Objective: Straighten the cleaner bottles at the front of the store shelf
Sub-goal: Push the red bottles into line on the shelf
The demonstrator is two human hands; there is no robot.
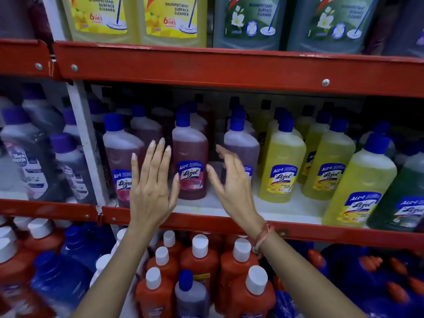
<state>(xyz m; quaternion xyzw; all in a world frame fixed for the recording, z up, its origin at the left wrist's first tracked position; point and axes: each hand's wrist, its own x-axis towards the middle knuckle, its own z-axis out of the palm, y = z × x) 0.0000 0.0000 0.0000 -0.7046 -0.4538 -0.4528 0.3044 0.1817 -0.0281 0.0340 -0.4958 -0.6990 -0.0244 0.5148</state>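
We're watching the pink translucent bottle, blue-capped and shouldered, standing upright on the white middle shelf. Our left hand and right hand are flanking it, fingers spread, gripping nothing.

Middle shelf: white board, red metal front rail. On it, upright, blue-capped: three pink bottles at left, front one of middle row set back from rail; yellow bottles in rows at right, nearest one at rail; green bottle far right.
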